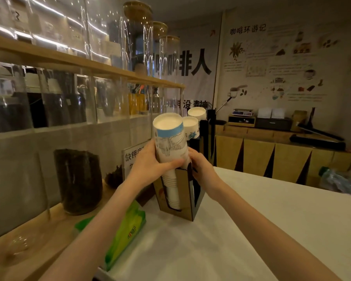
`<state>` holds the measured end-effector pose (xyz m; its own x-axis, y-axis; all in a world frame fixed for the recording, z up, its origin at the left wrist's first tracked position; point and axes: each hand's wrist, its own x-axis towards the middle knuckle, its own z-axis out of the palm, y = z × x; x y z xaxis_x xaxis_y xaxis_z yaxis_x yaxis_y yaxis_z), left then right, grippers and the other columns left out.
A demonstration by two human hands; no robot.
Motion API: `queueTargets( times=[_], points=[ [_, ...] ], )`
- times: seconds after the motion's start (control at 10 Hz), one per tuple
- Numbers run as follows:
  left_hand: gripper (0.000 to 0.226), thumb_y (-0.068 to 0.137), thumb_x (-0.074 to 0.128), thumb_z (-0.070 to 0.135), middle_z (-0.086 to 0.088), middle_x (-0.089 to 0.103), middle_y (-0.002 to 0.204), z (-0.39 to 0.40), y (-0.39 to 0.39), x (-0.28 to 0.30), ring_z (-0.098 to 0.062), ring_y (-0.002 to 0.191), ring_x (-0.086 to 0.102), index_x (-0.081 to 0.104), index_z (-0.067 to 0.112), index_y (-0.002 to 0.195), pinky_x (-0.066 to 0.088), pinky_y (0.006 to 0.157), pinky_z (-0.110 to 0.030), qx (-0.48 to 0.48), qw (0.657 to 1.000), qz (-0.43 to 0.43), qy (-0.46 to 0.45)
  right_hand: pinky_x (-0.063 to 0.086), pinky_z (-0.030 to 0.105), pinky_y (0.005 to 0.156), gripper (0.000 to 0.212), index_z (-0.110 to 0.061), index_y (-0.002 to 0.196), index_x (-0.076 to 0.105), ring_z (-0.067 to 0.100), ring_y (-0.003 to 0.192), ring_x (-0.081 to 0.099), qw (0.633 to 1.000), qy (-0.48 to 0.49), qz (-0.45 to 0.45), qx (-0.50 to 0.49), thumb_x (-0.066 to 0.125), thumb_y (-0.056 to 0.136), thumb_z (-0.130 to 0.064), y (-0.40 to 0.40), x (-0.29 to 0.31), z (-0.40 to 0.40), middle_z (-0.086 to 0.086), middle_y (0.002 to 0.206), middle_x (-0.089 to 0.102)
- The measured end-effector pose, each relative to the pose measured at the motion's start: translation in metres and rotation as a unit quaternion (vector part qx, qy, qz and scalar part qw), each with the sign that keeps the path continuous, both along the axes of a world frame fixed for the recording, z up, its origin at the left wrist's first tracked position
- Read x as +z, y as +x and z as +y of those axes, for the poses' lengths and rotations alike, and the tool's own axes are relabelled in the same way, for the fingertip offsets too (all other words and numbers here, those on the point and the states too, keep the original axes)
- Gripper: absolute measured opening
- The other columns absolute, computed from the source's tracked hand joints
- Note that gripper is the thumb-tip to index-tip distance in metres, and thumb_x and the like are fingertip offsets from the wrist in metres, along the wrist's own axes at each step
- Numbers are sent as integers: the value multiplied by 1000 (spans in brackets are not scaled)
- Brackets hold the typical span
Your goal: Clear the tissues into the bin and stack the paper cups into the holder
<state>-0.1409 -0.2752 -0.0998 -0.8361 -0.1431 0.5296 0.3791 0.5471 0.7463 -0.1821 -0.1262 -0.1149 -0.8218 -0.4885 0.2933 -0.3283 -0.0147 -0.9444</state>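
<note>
A stack of upside-down paper cups (170,142) with a blue band and a line drawing stands in the front slot of a brown cardboard cup holder (185,191) on the white counter. My left hand (152,163) wraps around the stack just above the holder's rim. My right hand (201,165) presses against the stack's right side and the holder's top edge. Two more cup stacks (192,122) rise from the holder's slots behind. No loose tissues or bin are in view.
A green tissue pack (126,232) lies at the counter's left edge. A dark glass jar (79,179) and a printed sign (132,159) stand on the wooden ledge to the left. Glass jars fill the shelves above. A plastic bottle (336,179) lies far right.
</note>
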Motion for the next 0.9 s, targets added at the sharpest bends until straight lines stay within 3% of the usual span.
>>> queueTargets(
  times=[0.1, 0.2, 0.3, 0.4, 0.5, 0.6, 0.7, 0.8, 0.9],
  points=[
    [63, 66, 76, 35, 16, 51, 107, 6, 3, -2, 6, 89, 47, 44, 26, 120, 38, 62, -6, 30, 999, 28, 32, 43, -3, 57, 29, -38, 107, 50, -11, 79, 53, 999, 3, -44, -23, 23, 96, -38, 2, -12, 1, -19, 95, 56],
    [65, 67, 75, 37, 14, 51, 108, 10, 4, -7, 2, 92, 47, 44, 23, 123, 36, 63, -6, 59, 997, 48, 18, 35, 9, 82, 31, -37, 116, 41, -1, 93, 51, 995, -1, -88, -45, 18, 96, -41, 6, -23, 1, -16, 98, 51],
    [63, 67, 75, 38, 8, 57, 112, 11, 2, -7, -3, 97, 46, 49, 20, 121, 33, 65, -6, 71, 997, 30, -9, 27, 25, 94, 51, -24, 140, 32, 17, 130, 39, 990, -6, -129, -52, 17, 95, -45, 10, -31, 1, -1, 134, 47],
    [61, 66, 75, 42, 3, 61, 117, 10, 0, -3, -7, 96, 50, 51, 20, 118, 39, 66, -15, 80, 996, -16, -25, 26, 27, 103, 54, -21, 143, 26, 21, 138, 30, 987, -5, -142, -69, 16, 96, -44, 10, -33, -4, 6, 148, 36],
    [71, 59, 75, 52, 1, 62, 120, 8, -2, 5, -15, 104, 55, 51, 20, 117, 49, 81, -31, 95, 990, -84, -54, 28, 26, 100, 57, -21, 143, 28, 22, 137, 34, 984, -2, -161, -71, 17, 94, -50, 6, -36, -8, 7, 148, 39],
    [86, 56, 78, 47, -5, 54, 130, 13, 3, 26, -23, 114, 52, 40, 16, 126, 49, 91, -39, 89, 981, -155, -69, 22, 33, 111, 59, -20, 142, 29, 23, 139, 30, 982, 44, -164, -88, 15, 94, -50, 2, -33, -2, 5, 147, 38],
    [103, 65, 78, 35, -10, 36, 146, 29, 14, 52, -28, 129, 40, 11, 17, 142, 39, 100, -41, 96, 987, -119, -39, 19, 36, 114, 60, -19, 143, 27, 25, 140, 29, 980, 101, -150, -78, 19, 94, -51, 5, -17, 18, 6, 151, 32],
    [96, 68, 76, 31, -5, 38, 144, 58, 26, 77, -21, 129, 40, 14, 22, 141, 35, 102, -36, 69, 997, 32, -26, 32, 37, 107, 56, -14, 137, 39, 28, 129, 44, 985, 117, -103, -74, 20, 95, -47, 24, 9, 54, 13, 142, 44],
    [76, 71, 73, 33, 0, 50, 129, 95, 27, 105, -15, 117, 47, 32, 22, 134, 40, 95, -30, 21, 990, 123, -63, 46, 30, 94, 40, -17, 122, 53, 23, 112, 60, 992, 51, 22, -112, 28, 97, -36, 61, 53, 105, 8, 119, 63]
  ],
)
